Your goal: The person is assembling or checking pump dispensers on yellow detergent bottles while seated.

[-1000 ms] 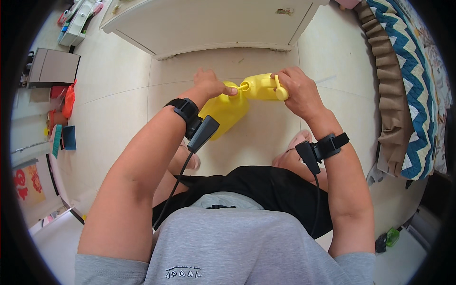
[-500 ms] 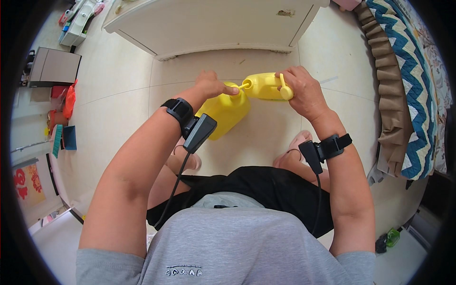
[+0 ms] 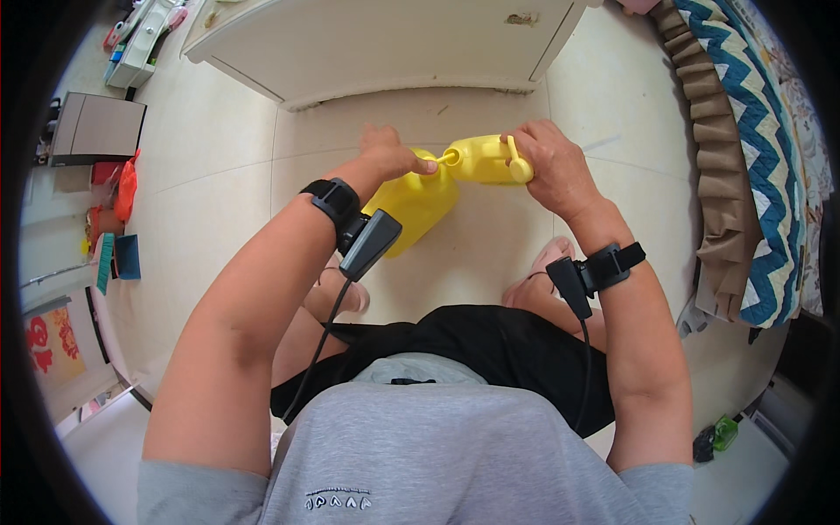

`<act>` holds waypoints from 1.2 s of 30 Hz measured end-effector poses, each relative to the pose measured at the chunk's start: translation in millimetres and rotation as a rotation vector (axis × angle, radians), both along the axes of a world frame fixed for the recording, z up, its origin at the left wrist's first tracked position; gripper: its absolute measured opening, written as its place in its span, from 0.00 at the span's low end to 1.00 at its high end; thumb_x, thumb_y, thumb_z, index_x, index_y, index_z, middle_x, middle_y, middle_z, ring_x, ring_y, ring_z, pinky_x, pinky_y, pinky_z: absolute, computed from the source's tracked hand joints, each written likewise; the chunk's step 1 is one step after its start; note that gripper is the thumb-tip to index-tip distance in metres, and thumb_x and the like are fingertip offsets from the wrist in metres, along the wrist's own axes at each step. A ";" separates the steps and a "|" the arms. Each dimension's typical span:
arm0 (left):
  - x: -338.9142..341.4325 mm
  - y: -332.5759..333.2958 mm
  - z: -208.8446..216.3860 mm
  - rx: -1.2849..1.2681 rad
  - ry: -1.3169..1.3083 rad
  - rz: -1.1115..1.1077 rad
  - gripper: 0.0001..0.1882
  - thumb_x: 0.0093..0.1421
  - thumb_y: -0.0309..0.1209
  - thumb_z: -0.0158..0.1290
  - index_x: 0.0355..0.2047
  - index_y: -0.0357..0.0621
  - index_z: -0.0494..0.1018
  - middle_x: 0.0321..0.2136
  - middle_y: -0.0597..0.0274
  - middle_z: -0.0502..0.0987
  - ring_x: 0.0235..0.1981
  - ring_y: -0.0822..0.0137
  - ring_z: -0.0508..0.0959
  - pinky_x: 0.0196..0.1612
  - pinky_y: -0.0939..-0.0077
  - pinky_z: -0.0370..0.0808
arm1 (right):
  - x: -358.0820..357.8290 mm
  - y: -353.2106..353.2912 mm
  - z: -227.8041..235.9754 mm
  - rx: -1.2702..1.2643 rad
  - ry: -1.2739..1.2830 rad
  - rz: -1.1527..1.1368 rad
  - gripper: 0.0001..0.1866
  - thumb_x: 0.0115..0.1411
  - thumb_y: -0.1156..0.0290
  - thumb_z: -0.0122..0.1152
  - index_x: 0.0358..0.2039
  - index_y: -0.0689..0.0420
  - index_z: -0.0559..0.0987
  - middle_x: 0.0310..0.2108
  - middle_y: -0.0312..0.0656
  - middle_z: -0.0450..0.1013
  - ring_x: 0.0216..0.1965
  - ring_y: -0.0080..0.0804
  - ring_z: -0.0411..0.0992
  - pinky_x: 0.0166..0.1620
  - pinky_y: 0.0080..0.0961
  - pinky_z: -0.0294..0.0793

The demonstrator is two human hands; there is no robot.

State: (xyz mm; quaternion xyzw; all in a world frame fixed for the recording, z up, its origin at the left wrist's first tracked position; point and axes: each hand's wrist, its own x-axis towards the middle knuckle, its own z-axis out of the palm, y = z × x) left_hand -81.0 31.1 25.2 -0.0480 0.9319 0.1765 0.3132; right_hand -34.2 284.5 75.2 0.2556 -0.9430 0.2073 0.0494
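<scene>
My left hand (image 3: 389,159) is closed around the top of a large yellow plastic jug (image 3: 418,206), its thumb beside the mouth. The jug leans above the floor in front of me. My right hand (image 3: 555,171) grips a smaller yellow plastic jug (image 3: 478,159) at its handle end. This smaller jug lies tipped on its side, with its open mouth facing the large jug's top. A thin yellow strip or stream bridges the two mouths; I cannot tell which it is. On the smaller jug, a rod with a rounded end (image 3: 521,170) sticks out beside my right fingers.
A white cabinet (image 3: 394,52) stands just beyond the jugs on the pale tiled floor (image 3: 219,214). To the right is a bed with a zigzag quilt (image 3: 744,157). A grey box (image 3: 98,127) and a dustpan (image 3: 128,256) are at left. My feet flank the work.
Both hands keep their grips and the jugs stay mouth to mouth. The whole view has shifted very slightly; little else differs.
</scene>
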 end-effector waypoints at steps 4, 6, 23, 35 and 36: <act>0.1 -1.3 10.9 0.061 0.016 -0.039 0.51 0.35 0.61 0.65 0.48 0.28 0.67 0.50 0.40 0.66 0.56 0.49 0.61 0.57 0.63 0.62 | 0.6 3.6 1.3 -0.028 0.003 -0.018 0.13 0.45 0.82 0.57 0.33 0.56 0.74 0.33 0.40 0.70 0.39 0.42 0.69 0.39 0.35 0.73; 0.5 -2.6 13.2 0.089 -0.013 0.013 0.51 0.35 0.61 0.65 0.48 0.28 0.67 0.50 0.40 0.66 0.57 0.49 0.61 0.57 0.62 0.61 | -0.1 3.6 1.6 -0.038 0.012 -0.021 0.13 0.45 0.82 0.57 0.33 0.56 0.74 0.33 0.40 0.70 0.39 0.42 0.69 0.39 0.35 0.73; 6.2 5.1 7.0 -0.035 0.095 -0.063 0.48 0.36 0.59 0.66 0.47 0.30 0.69 0.54 0.37 0.63 0.58 0.48 0.62 0.57 0.62 0.63 | 0.9 2.1 -3.1 -0.035 0.028 0.005 0.13 0.44 0.82 0.57 0.32 0.56 0.74 0.32 0.39 0.70 0.38 0.41 0.69 0.39 0.35 0.73; 2.9 29.5 -30.4 0.301 0.538 0.427 0.19 0.60 0.43 0.46 0.37 0.39 0.75 0.33 0.46 0.78 0.37 0.47 0.77 0.42 0.57 0.71 | 1.4 -0.8 -1.1 -0.068 0.047 -0.005 0.13 0.42 0.83 0.58 0.31 0.56 0.74 0.30 0.41 0.70 0.36 0.42 0.69 0.38 0.36 0.72; 2.6 34.3 -32.3 0.281 0.524 0.492 0.17 0.60 0.41 0.45 0.35 0.40 0.75 0.32 0.47 0.78 0.36 0.46 0.77 0.41 0.57 0.71 | 1.7 -1.0 -2.2 -0.069 0.042 -0.012 0.13 0.42 0.83 0.58 0.31 0.56 0.74 0.30 0.41 0.70 0.36 0.42 0.69 0.38 0.36 0.72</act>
